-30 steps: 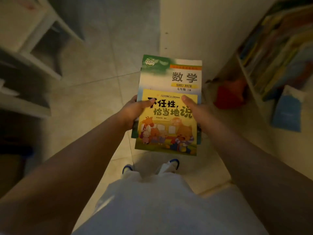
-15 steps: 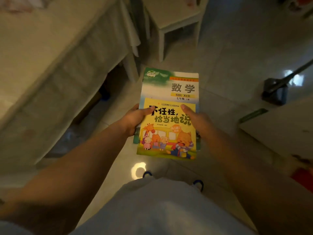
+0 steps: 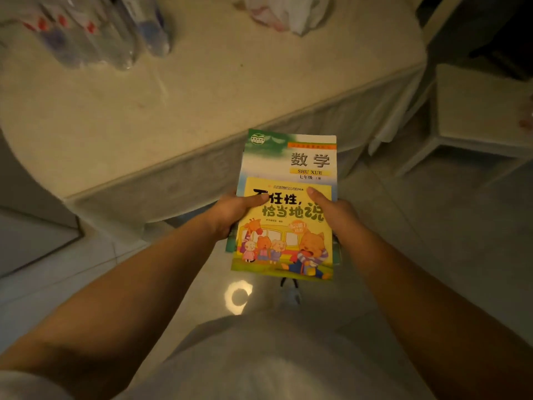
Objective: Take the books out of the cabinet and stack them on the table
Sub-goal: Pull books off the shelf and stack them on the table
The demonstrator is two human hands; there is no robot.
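Presently both hands grip a small stack of books held over the floor, just short of the table point(image 3: 178, 116) edge. Left hand point(image 3: 230, 215) clamps the left side, thumb laid across the yellow picture book point(image 3: 285, 241); right hand point(image 3: 334, 215) clamps the right side likewise. Beneath it lies a textbook point(image 3: 288, 157) printed "数学", "SHU XUE" and "七年级". The yellow cover's smaller print is unreadable. Fingers underneath are hidden. Blurred clear bottles point(image 3: 95, 33) and a plastic bag point(image 3: 288, 13) sit on the table's far side, cut off by the frame.
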